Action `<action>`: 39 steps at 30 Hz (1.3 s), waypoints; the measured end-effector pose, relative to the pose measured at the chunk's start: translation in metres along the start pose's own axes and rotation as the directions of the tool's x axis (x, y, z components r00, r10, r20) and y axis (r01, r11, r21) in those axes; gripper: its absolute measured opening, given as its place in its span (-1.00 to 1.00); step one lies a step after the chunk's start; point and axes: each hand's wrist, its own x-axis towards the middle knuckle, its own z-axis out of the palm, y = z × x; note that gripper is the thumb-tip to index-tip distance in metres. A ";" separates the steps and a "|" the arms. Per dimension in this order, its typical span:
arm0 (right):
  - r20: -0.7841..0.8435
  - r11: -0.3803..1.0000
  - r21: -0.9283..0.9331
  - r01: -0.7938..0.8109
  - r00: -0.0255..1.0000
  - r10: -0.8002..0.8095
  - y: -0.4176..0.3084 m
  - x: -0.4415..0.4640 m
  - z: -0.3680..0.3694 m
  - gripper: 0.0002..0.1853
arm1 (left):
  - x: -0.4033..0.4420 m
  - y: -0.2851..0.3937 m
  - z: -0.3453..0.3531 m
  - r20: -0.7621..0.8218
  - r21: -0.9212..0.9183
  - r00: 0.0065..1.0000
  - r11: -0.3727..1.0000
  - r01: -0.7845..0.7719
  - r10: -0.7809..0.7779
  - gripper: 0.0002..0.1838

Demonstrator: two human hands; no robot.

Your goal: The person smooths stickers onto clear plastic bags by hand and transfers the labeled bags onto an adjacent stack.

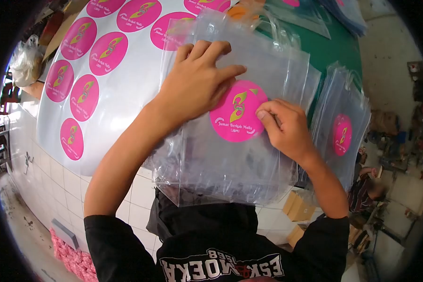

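Observation:
A round pink sticker (238,123) with a green and yellow leaf design and white lettering lies on a clear plastic bag (225,162). More clear bags are stacked beneath it, their handles at the far end. My left hand (197,77) rests on the bag with its fingers spread, its near side against the sticker's upper left edge. At the sticker's right edge, my right hand (286,127) pinches the rim between thumb and fingers. Left of the bags spreads a large white sheet (113,105) bearing several matching pink stickers.
On the right hangs a pile of clear bags (322,117), the top one carrying a pink sticker (342,135). The table's green surface (343,49) shows at the back right. Cardboard boxes (298,207) stand on the tiled floor below. Another person (364,188) sits at far right.

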 end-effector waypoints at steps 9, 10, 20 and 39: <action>-0.137 0.997 0.021 -0.079 0.987 0.081 0.004 0.002 0.008 -0.92 | 0.000 -0.001 0.000 -0.005 -0.010 1.000 1.000 -0.007 0.007 -0.64; -0.136 0.997 0.021 -0.073 0.988 0.075 0.003 0.002 0.006 -0.92 | 0.000 -0.001 0.000 -0.006 -0.017 1.000 1.000 -0.004 0.004 -0.65; -0.161 0.999 -0.037 -0.033 0.987 0.027 0.008 0.002 0.012 -0.92 | 0.002 -0.002 0.001 -0.022 -0.002 1.000 1.000 -0.020 0.020 -0.65; -0.078 0.999 -0.037 -0.020 0.997 0.017 0.002 0.001 0.005 -0.93 | 0.001 -0.001 0.003 0.001 -0.002 1.000 1.000 -0.007 0.007 -0.66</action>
